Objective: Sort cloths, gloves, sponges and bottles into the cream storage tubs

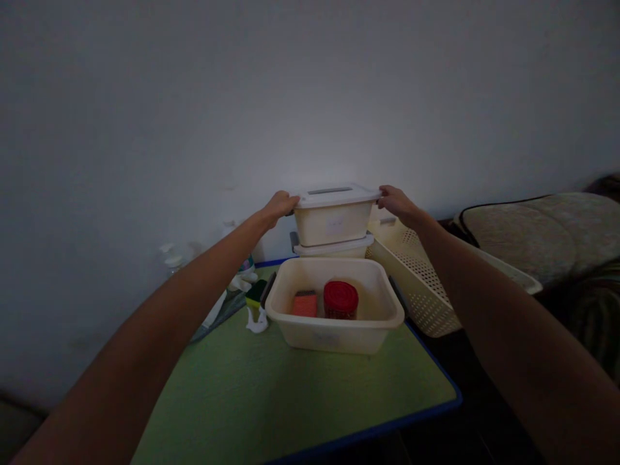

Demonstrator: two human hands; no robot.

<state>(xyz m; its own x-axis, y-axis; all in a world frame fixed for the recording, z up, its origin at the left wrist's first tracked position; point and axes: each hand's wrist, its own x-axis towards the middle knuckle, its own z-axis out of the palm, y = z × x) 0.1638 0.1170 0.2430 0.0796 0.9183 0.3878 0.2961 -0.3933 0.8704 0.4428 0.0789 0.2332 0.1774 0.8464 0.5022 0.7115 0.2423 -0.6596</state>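
Note:
A cream lidded storage box (334, 223) sits at the back of the table, on top of another lidded box (334, 248). My left hand (281, 205) is closed on the left end of the upper box, thumb on the edge of its white lid (339, 194). At the right end, my right hand (396, 201) grips the same box by its lid edge. In front stands an open cream box (334, 339) with dark side handles. Inside it lie an orange-red block with a dark top (305, 303) and a round red roll (341, 299).
The green table (290, 407) has a blue rim. To the right, a perforated cream basket (416, 290) leans beside the table, near a cushion (537, 229). On the left are a sponge (255, 294), a white spray head (256, 320) and a pump bottle (172, 258). A wall rises behind.

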